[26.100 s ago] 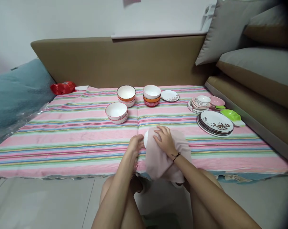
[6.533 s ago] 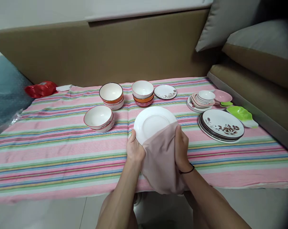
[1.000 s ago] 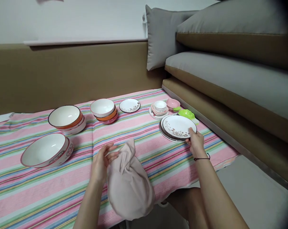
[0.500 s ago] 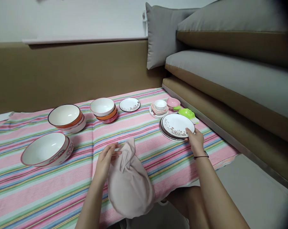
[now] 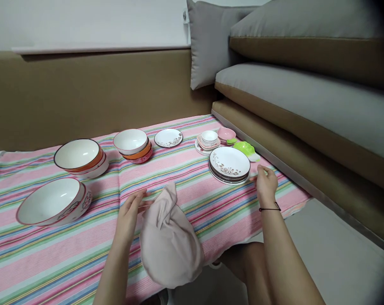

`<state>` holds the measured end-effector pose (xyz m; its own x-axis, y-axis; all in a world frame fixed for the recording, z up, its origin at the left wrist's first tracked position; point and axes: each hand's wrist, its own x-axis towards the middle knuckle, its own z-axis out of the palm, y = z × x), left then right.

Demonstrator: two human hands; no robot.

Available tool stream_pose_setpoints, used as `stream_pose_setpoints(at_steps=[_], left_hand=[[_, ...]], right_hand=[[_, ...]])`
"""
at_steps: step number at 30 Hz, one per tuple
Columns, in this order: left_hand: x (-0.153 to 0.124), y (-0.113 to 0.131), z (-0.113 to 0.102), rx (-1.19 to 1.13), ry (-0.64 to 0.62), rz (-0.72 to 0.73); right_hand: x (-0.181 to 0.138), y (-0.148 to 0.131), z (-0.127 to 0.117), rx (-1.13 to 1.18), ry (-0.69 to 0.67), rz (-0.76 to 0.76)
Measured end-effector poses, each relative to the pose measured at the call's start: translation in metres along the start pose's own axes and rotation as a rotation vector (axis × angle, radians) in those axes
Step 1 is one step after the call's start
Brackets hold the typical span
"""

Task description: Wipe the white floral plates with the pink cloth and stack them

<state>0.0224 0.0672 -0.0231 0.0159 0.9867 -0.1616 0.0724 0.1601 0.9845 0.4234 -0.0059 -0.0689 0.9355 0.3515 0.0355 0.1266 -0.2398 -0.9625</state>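
A low surface is covered by a sheet striped in pink, green and blue, and it is backed by a brown padded panel under a pale wall. To the right, grey and brown cushions are stacked, and a grey pillow is leaned upright in the corner. A light tiled floor is seen at the lower right.

A pink cloth is laid at the near edge of the surface, with its lower part hung over that edge. The left hand is held open just beside the cloth, fingers spread and touching its upper fold; nothing is gripped.

A stack of plates, the top one white with a brown flower pattern, is set toward the right side. The right hand is rested on the sheet just beside the stack's near right rim, loosely open and empty; whether the rim is touched cannot be told.

A large bowl is placed at the left, with two stacks of bowls behind it. A small patterned plate, a pile of small dishes, a pink dish and a green dish are ranged toward the far right.
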Motion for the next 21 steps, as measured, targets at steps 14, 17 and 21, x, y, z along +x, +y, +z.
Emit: stream_pose_setpoints(at_steps=[14,17,21], left_hand=[[-0.009,-0.005,0.006,0.094,-0.017,0.074],[-0.012,-0.007,0.007,0.096,-0.011,0.088],[-0.013,-0.010,0.008,0.087,-0.004,0.100]], right_hand=[[-0.008,-0.006,0.021,-0.196,-0.177,-0.047],[-0.008,-0.007,0.022,-0.147,-0.178,-0.030],[-0.013,-0.016,0.021,-0.058,-0.125,-0.045]])
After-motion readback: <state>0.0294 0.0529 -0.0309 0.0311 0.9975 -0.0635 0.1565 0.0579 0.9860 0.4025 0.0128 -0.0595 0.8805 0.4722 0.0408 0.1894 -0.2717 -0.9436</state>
